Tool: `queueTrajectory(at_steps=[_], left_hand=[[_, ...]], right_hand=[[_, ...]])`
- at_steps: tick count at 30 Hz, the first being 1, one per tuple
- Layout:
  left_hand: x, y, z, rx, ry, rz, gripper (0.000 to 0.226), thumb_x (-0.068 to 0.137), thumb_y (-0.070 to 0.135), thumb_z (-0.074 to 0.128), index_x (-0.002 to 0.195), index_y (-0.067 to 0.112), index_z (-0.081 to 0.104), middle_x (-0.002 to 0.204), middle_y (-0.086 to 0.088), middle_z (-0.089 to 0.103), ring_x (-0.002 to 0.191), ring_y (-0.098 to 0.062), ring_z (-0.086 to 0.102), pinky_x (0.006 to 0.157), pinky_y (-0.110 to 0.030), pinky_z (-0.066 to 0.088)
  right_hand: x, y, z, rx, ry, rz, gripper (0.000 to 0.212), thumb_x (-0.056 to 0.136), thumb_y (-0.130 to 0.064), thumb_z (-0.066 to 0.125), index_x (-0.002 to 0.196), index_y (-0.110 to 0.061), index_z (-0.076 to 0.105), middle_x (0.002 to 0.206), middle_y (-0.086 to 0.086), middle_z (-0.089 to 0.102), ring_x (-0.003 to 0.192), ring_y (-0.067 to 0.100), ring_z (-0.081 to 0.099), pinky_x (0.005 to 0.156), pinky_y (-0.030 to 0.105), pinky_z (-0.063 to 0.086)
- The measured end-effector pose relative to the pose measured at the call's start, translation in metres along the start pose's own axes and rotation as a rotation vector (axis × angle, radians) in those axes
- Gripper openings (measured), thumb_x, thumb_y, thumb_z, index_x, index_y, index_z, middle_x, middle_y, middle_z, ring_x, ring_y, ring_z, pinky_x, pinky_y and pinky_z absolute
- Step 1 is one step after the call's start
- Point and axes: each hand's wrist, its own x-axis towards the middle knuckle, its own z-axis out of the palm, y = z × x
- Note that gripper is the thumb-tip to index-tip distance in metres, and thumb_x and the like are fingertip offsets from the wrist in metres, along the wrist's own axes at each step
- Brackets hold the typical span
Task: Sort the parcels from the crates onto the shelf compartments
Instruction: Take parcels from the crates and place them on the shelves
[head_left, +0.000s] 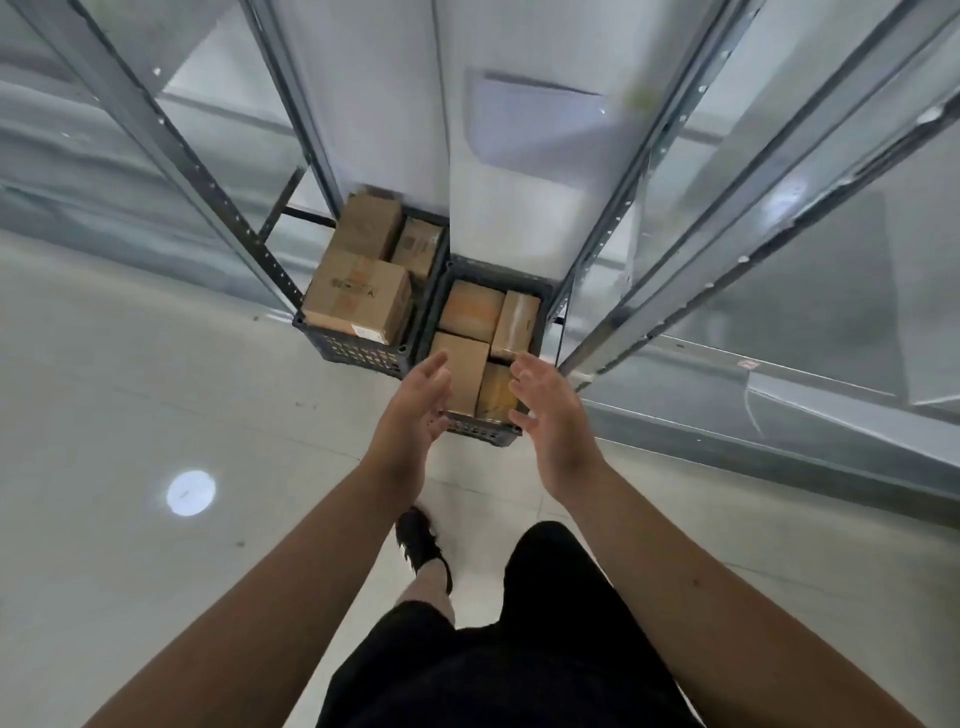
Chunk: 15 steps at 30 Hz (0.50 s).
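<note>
Two dark plastic crates sit on the floor below the shelf unit. The left crate (353, 351) holds three brown cardboard parcels, the largest (358, 296) in front. The right crate (480, 427) holds several smaller brown parcels (470, 309). My left hand (415, 410) and my right hand (550, 415) hang above the near edge of the right crate, palms facing each other, fingers relaxed and holding nothing. A parcel (465, 371) shows between the two hands.
Grey metal shelf uprights (208, 182) rise on both sides, with white shelf boards (363, 93) overhead. A pale flat parcel (535, 124) lies on a shelf board. The tiled floor (156, 415) spreads to the left. My black shorts and one shoe (418, 543) are below.
</note>
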Motion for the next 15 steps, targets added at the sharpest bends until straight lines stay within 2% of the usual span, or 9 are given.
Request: queueTrajectory(at_steps=[4,8,11,13,15], left_hand=[[0.039,0.010,-0.020,0.015,0.005,-0.080,0.046,0.107,0.034,0.056,0.152,0.033,0.050,0.150,0.002,0.054,0.142,-0.023,0.048,0.117,-0.047,0.039],[0.077,0.018,-0.024,0.057,0.019,-0.144,0.045,0.108,0.035,0.054,0.153,0.032,0.049,0.152,0.002,0.053,0.144,-0.024,0.047,0.120,-0.050,0.037],[0.105,0.022,-0.020,0.095,0.033,-0.160,0.045,0.108,0.036,0.053,0.152,0.032,0.048,0.138,0.012,0.057,0.140,-0.020,0.048,0.122,-0.050,0.036],[0.126,0.025,-0.014,0.110,0.035,-0.175,0.046,0.108,0.037,0.052,0.154,0.032,0.047,0.136,0.016,0.057,0.140,-0.018,0.047,0.122,-0.048,0.035],[0.147,0.026,-0.006,0.127,0.041,-0.206,0.048,0.107,0.037,0.054,0.154,0.031,0.047,0.136,0.016,0.058,0.138,-0.017,0.049,0.121,-0.048,0.036]], right_hand=[[0.034,0.002,0.017,0.024,0.048,0.050,0.050,0.098,-0.043,0.059,0.146,-0.029,0.058,0.144,-0.007,0.060,0.133,0.013,0.055,0.109,0.043,0.047],[0.074,0.009,0.020,0.046,0.067,0.124,0.038,0.107,-0.036,0.056,0.144,-0.031,0.058,0.142,-0.006,0.061,0.133,0.014,0.054,0.111,0.044,0.045],[0.105,0.012,0.020,0.060,0.039,0.185,0.032,0.103,-0.041,0.059,0.135,-0.037,0.059,0.143,-0.003,0.061,0.135,0.018,0.054,0.113,0.046,0.044],[0.126,0.012,0.018,0.058,0.019,0.213,0.039,0.097,-0.046,0.062,0.135,-0.036,0.060,0.143,-0.001,0.062,0.136,0.021,0.054,0.114,0.048,0.044],[0.145,0.012,0.015,0.047,0.003,0.231,0.055,0.092,-0.052,0.063,0.143,-0.033,0.058,0.145,-0.002,0.062,0.137,0.021,0.054,0.115,0.048,0.044]])
